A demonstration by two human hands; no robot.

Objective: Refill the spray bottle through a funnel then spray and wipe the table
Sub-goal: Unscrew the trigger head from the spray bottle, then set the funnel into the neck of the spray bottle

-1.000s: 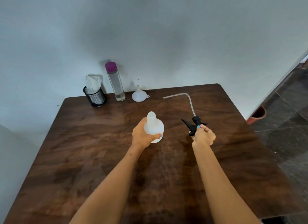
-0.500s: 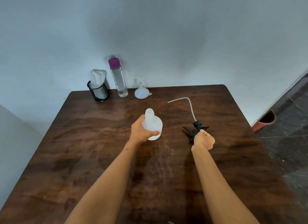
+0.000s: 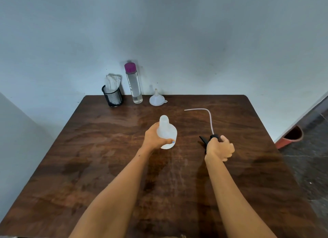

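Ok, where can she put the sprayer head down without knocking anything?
Bare wood lies right of the right hand that grips the sprayer head, out to the table edge, and all along the near side. Crowded: the far-left edge, with mesh cup, water bottle and funnel.

**Colours and Patterns at the Table**

The table (image 3: 88,166) is dark brown wood with streaked, mottled grain. The spray bottle (image 3: 167,131) in the left hand (image 3: 153,137) is translucent white. The trigger head (image 3: 205,140) in the right hand (image 3: 219,148) is black, with a clear, pale tube (image 3: 209,117). Beyond the left hand: a translucent white funnel (image 3: 157,99), a clear bottle (image 3: 134,85) with a magenta cap (image 3: 130,67), and a black mesh cup (image 3: 112,97) holding white cloth (image 3: 112,82). The wall (image 3: 177,34) is pale blue-grey.
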